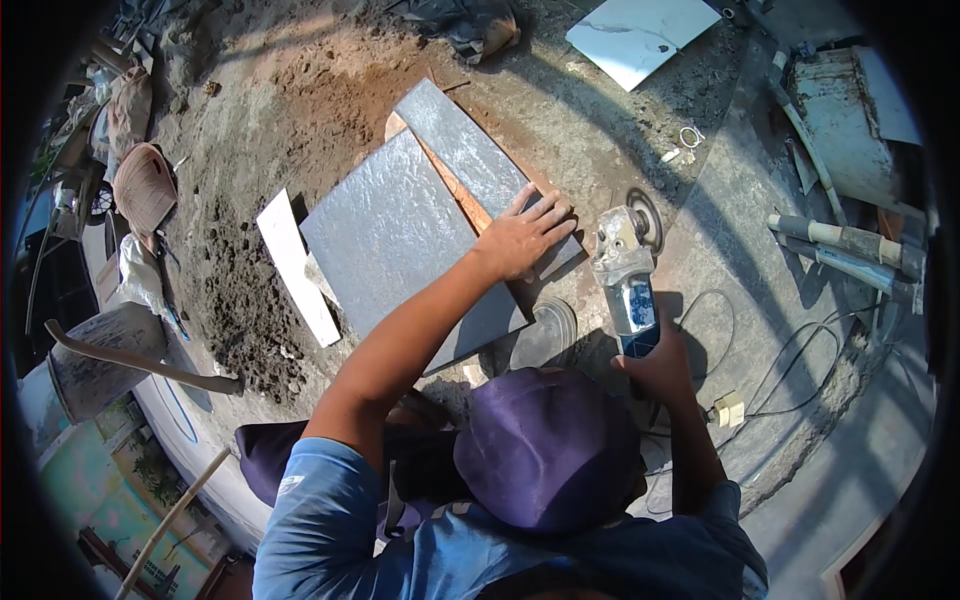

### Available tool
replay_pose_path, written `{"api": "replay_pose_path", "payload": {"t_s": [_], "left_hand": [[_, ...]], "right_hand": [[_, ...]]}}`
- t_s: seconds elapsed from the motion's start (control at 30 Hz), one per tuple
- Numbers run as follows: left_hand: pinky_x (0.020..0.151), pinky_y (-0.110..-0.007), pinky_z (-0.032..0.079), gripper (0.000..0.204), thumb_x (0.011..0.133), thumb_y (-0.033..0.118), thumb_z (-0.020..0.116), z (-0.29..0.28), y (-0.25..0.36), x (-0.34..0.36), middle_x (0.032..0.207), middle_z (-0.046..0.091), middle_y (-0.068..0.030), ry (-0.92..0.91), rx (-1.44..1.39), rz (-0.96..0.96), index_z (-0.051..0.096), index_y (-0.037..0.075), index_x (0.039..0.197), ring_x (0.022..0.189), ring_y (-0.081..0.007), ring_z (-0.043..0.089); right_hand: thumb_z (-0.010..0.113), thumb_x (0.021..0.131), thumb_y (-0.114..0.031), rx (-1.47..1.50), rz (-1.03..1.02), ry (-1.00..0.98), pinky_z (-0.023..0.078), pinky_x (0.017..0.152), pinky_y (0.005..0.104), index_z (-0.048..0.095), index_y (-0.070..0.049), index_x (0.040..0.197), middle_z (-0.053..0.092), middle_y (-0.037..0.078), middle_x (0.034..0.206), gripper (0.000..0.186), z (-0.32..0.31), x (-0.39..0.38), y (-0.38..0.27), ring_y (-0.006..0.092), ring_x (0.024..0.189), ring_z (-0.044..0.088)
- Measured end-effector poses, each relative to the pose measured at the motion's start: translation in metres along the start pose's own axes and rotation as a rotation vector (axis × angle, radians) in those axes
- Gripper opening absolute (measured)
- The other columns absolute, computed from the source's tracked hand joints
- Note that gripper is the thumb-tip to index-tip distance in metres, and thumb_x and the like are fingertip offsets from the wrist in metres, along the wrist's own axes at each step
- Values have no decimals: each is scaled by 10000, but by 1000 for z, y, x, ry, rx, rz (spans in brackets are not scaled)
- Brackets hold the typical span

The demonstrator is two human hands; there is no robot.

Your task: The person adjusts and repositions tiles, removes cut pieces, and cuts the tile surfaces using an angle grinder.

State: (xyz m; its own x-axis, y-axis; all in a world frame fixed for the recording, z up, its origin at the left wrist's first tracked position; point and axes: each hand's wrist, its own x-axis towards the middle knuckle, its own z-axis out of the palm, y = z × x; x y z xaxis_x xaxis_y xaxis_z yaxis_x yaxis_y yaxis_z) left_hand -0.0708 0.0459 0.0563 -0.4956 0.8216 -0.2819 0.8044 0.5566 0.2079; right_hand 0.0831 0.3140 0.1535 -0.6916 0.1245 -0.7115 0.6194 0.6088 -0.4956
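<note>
My left hand (525,232) lies flat with fingers spread on a narrow dark grey tile strip (455,130). Beside the strip lies a larger dark grey tile (390,225); an orange-brown wedge (455,180) shows in the gap between them. My right hand (660,362) is closed around the blue rear body of an angle grinder (628,275). The grinder's round disc (647,220) is at its far end, right of the strip and apart from it. I cannot tell whether the disc is spinning.
A white strip (297,268) lies left of the tile, near rough dark soil (235,270). A dark round lid-like disc (545,335) is near me. At right are a loose cable (800,375) and pipes (845,240); a cracked white panel (640,38) lies far off.
</note>
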Motion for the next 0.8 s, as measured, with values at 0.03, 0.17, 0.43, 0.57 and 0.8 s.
{"api": "replay_pose_path", "payload": {"t_s": [0.03,0.17,0.43,0.57,0.8], "left_hand": [[1283,-556,148,1022,664,439,885,11,1,9,1596,423,-76,24,-2,-39,445,149,1539,1542,-276,292],[1281,-530,188,772,741,317,808,33,-7,15,1419,544,-84,83,88,93,538,77,1423,1445,-266,425],[1266,-541,266,784,759,177,769,-101,-25,-54,1509,506,-168,319,-210,157,487,-7,1466,1471,-337,417],[1203,-485,404,713,798,24,724,-123,-52,-89,1487,537,-196,564,-175,126,497,-8,1473,1410,-371,500],[1050,-417,534,577,846,-137,628,-144,-65,-134,1385,603,-196,715,-434,-66,590,47,1391,1268,-372,616]], "right_hand": [[921,575,-204,63,-94,63,552,868,376,561,-4,1277,703,136,1088,814,-3,0,3,233,957,695],[911,592,-94,341,-85,56,546,841,343,571,-36,1265,684,71,1056,756,-16,-5,-13,186,943,666],[852,612,-12,495,-65,97,555,742,322,565,-58,1224,659,34,967,678,-35,0,-15,155,822,656],[902,596,-59,461,-50,83,540,816,312,561,-39,1248,674,45,1028,735,-36,3,-19,154,905,653],[879,584,-24,512,-105,109,562,801,321,566,-27,1231,681,63,1009,719,-21,3,-14,162,876,675]]}}
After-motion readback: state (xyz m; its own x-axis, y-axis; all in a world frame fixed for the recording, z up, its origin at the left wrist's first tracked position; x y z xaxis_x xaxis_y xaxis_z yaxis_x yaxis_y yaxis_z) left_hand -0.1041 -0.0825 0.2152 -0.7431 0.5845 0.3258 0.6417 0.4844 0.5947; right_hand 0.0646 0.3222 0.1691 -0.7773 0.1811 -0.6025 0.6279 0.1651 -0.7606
